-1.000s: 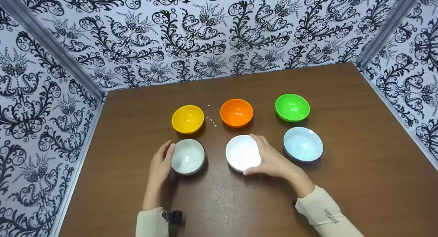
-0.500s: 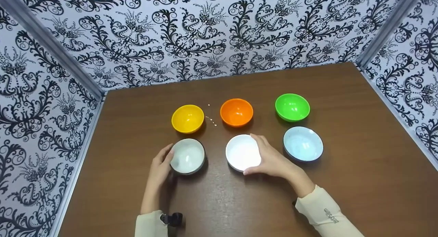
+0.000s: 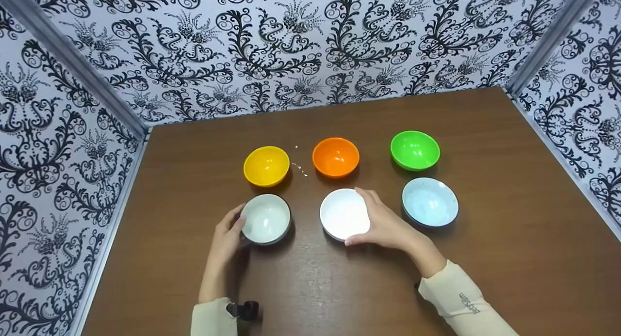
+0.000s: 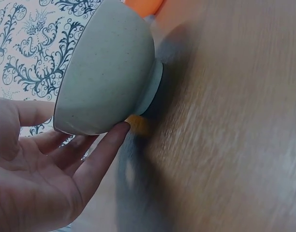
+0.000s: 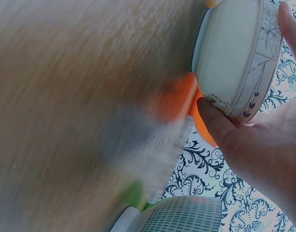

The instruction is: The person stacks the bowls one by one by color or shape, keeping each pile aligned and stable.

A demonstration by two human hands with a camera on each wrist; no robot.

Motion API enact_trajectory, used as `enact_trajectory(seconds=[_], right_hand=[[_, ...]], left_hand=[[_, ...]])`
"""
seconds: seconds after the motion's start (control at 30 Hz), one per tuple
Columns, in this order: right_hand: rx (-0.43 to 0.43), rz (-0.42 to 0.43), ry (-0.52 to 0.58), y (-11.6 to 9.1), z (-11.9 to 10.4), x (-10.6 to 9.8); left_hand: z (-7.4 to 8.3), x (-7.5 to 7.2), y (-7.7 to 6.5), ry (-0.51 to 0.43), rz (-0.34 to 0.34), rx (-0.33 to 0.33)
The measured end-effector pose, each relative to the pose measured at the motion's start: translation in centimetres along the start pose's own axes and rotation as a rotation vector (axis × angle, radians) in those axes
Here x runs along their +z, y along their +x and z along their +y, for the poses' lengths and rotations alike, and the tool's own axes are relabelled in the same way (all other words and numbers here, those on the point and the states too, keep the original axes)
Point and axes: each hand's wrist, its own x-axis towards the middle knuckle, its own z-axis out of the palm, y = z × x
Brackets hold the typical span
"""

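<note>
My left hand (image 3: 229, 236) holds a pale grey-green bowl (image 3: 266, 219) by its left side, thumb at the rim and fingers against the outer wall. In the left wrist view, this bowl's speckled outside and foot ring (image 4: 150, 92) show close over the table. My right hand (image 3: 383, 224) grips a white bowl (image 3: 343, 215) from the right, its thumb on the near side and fingers on the far side. The right wrist view shows a printed leaf pattern on the white bowl's outer band (image 5: 258, 72). Both bowls are upright, with nothing visible inside.
Behind them stand a yellow bowl (image 3: 266, 167), an orange bowl (image 3: 335, 157) and a green bowl (image 3: 415, 151). To the right of my right hand is a light blue bowl (image 3: 430, 202). Small white crumbs (image 3: 300, 168) lie on the brown table (image 3: 310, 287). Patterned walls (image 3: 301, 50) enclose it.
My left hand has settled closer around the grey-green bowl, its thumb now at the rim, and that bowl has shifted very slightly left. My right hand keeps its grip on the white bowl.
</note>
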Motion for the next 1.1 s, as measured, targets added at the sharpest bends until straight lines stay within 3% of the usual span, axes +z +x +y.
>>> enact_trajectory(seconds=[0.77,1.1], right_hand=[[0.014,-0.002,-0.013,-0.06,-0.10,-0.12],[0.002,0.002,0.002,0.01,-0.07,-0.06]], left_hand=[[0.19,0.02,-0.08,-0.030,0.027,-0.037],[0.21,-0.07,-0.18,-0.030,0.013,-0.009]])
